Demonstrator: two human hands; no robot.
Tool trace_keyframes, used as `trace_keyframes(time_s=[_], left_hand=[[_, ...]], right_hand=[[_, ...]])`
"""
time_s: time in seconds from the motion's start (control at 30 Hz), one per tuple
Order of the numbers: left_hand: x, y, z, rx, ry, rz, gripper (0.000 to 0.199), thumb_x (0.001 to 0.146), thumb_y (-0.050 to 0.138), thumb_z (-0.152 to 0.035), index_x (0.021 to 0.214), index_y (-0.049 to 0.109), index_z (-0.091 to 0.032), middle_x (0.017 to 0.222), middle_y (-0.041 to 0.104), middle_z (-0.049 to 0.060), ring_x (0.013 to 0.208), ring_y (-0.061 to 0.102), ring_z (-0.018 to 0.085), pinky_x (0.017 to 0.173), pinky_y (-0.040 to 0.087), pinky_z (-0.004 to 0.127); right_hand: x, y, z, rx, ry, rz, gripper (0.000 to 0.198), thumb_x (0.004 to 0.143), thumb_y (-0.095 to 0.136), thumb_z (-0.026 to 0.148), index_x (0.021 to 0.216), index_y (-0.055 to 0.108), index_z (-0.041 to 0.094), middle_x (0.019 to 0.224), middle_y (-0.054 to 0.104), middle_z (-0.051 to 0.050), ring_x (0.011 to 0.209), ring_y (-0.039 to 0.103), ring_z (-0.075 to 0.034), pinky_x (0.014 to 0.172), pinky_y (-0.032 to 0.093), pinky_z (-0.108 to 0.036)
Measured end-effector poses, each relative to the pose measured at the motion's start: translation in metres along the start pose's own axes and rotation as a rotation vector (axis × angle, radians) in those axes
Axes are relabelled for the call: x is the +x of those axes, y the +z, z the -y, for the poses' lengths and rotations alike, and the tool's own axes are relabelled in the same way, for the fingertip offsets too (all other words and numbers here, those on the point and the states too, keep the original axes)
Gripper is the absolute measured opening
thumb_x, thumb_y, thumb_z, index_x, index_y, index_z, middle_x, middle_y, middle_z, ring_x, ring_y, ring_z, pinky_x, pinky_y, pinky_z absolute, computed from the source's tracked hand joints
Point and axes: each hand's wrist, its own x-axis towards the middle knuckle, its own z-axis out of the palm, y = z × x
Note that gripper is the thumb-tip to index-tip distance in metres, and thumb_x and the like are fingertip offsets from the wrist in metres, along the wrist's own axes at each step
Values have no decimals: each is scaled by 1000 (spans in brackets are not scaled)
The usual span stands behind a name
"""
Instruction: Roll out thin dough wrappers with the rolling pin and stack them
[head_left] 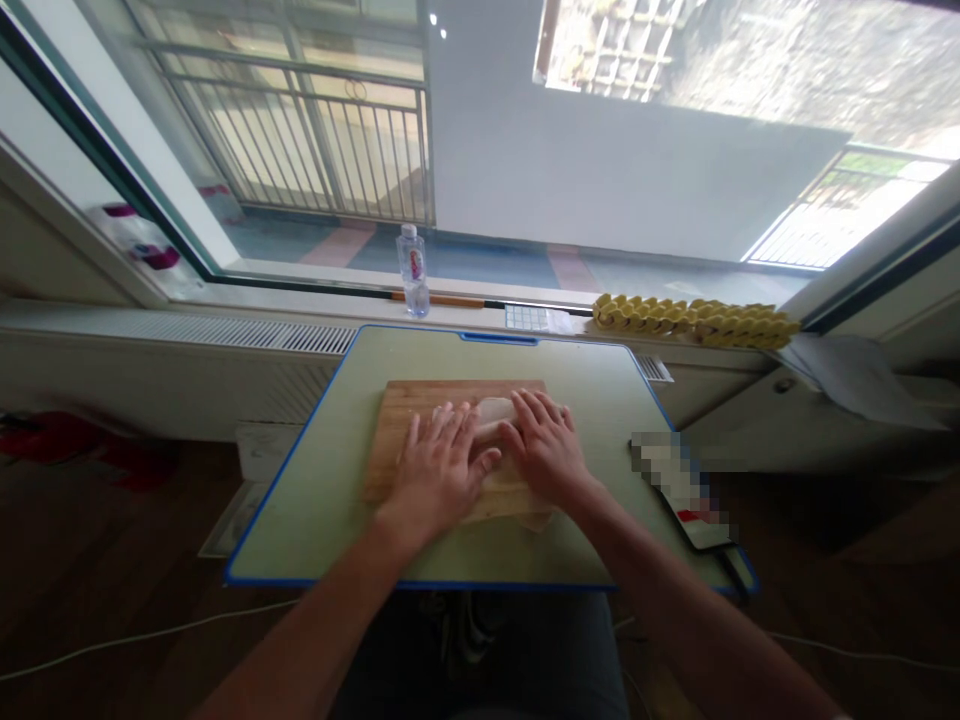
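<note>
A wooden cutting board (397,440) lies on a pale folding table (322,520) with a blue rim. On the board is a whitish, soft-looking roll (495,412), perhaps dough or folded cloth; I cannot tell which. My left hand (442,465) rests flat over its left end, fingers stretched and slightly apart. Over the right end lies my right hand (546,445), palm down with fingers extended. Both hands cover much of the roll, and neither is wrapped round anything. A pale flap (536,521) shows at the board's near edge, beside my right wrist.
A phone-like device (686,500), partly pixelated, lies at the table's right edge with a dark cable. On the windowsill stand a clear bottle (414,270), a small gridded card (529,318) and yellow egg cartons (694,320). A radiator (225,330) runs below the window.
</note>
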Motion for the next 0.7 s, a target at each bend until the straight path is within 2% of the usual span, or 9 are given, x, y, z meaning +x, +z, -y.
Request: trace_keyframes(time_s=[0.1, 0.2, 0.3, 0.43, 0.53, 0.63, 0.7], left_hand=[[-40, -1, -19, -26, 54, -26, 73, 104, 28, -64, 160, 40, -19, 166, 38, 8, 155, 35, 29, 128, 24, 57], [-48, -2, -22, -33, 61, -9, 74, 104, 27, -64, 161, 38, -18, 168, 35, 7, 156, 33, 28, 129, 24, 55], [-24, -1, -9, -29, 7, 36, 74, 105, 20, -63, 161, 38, -18, 167, 37, 7, 156, 32, 28, 129, 22, 59], [31, -1, 18, 8, -110, 64, 74, 105, 17, -63, 159, 42, -20, 167, 38, 9, 157, 29, 32, 127, 17, 66], [69, -4, 40, 18, -186, 102, 68, 105, 16, -59, 157, 45, -27, 168, 37, 7, 157, 30, 33, 125, 15, 69], [89, -6, 52, -18, -230, 166, 64, 106, 16, -56, 158, 44, -31, 170, 33, 4, 157, 28, 33, 125, 16, 69], [86, -6, 51, -27, -218, 168, 64, 106, 17, -55, 157, 45, -28, 170, 33, 5, 157, 28, 32, 125, 16, 69]], right_hand=[[-39, -4, -10, 2, -18, -4, 60, 109, 31, 49, 160, 40, 19, 166, 40, -10, 155, 29, -28, 125, 20, -55], [-43, -6, -16, 18, -32, 34, 59, 110, 29, 49, 160, 40, 21, 166, 40, -9, 156, 30, -27, 126, 18, -57], [-14, -2, -15, 19, -32, 53, 61, 109, 29, 53, 160, 40, 23, 165, 41, -9, 155, 31, -27, 125, 20, -57], [49, 8, -4, -19, -7, 60, 58, 108, 26, 56, 155, 48, 29, 166, 42, -4, 154, 30, -31, 122, 25, -59], [90, 14, 7, -34, 36, 48, 57, 108, 27, 58, 149, 56, 32, 162, 48, -3, 151, 35, -33, 120, 29, -58], [109, 13, 15, -31, 66, 68, 57, 107, 28, 59, 145, 59, 30, 157, 53, -5, 145, 41, -32, 117, 34, -54], [103, 11, 17, -42, 52, 76, 56, 107, 28, 56, 144, 60, 28, 156, 54, -7, 144, 42, -32, 116, 34, -54]])
